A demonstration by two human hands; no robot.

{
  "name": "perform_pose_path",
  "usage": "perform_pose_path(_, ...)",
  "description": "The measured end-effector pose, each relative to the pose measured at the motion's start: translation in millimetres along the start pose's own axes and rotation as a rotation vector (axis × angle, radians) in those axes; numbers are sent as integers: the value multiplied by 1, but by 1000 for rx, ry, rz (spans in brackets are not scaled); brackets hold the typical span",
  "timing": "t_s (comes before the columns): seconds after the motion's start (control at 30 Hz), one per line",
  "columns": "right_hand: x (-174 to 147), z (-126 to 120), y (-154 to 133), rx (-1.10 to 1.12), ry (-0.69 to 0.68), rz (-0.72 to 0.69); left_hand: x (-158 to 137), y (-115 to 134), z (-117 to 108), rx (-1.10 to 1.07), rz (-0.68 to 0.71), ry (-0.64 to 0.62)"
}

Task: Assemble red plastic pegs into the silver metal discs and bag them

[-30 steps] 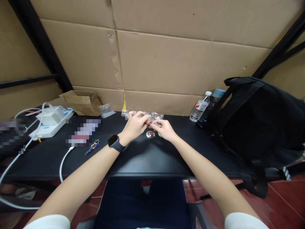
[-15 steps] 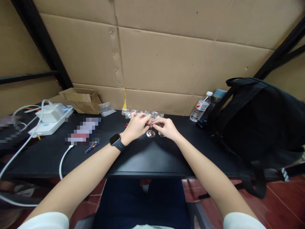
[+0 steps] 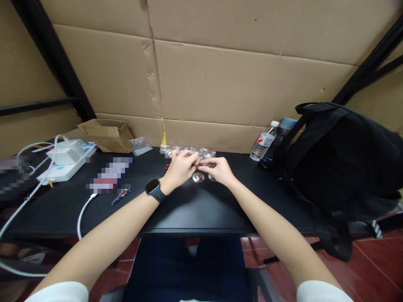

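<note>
My left hand (image 3: pixel 182 167), with a dark watch (image 3: pixel 154 189) at its wrist, has its fingers closed in a pinch over the black table. Touching or nearly touching its fingertips is my right hand (image 3: pixel 220 170), pinching a small, thin, shiny item (image 3: pixel 204 165) too small to name. Just below the fingers lies a round silvery disc (image 3: pixel 198 178) with a red mark. A second disc (image 3: pixel 212 178) is partly covered by my right hand. Several small clear packets (image 3: pixel 206 152) with red bits lie behind both hands. A red piece (image 3: pixel 167 166) shows left of my left hand.
On the left are a power strip (image 3: pixel 59 170) with white cables, a blurred flat object (image 3: pixel 110 174), a key ring tag (image 3: pixel 121 196), a cardboard box (image 3: pixel 108 136) and a clear bag (image 3: pixel 140 147). On the right, a water bottle (image 3: pixel 263 141) stands beside a black backpack (image 3: pixel 343 163).
My hands stay together with small finger shifts. A thin, shiny item now shows more plainly at my right fingertips. The whole view has shifted slightly.
</note>
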State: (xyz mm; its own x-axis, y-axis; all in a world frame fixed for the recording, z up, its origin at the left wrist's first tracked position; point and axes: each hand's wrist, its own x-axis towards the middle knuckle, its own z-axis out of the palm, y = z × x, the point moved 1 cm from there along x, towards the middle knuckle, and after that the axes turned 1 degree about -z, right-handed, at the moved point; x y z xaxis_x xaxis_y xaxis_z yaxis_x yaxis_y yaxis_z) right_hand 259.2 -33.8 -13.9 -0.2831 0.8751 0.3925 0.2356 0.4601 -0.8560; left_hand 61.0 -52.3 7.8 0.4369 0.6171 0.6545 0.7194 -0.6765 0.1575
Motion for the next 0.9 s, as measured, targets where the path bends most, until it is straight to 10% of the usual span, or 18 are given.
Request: perform_pose_path(0.9, 4, -12, -1, -216, -167, -217, -1, -9, 16, -471, -110, -5)
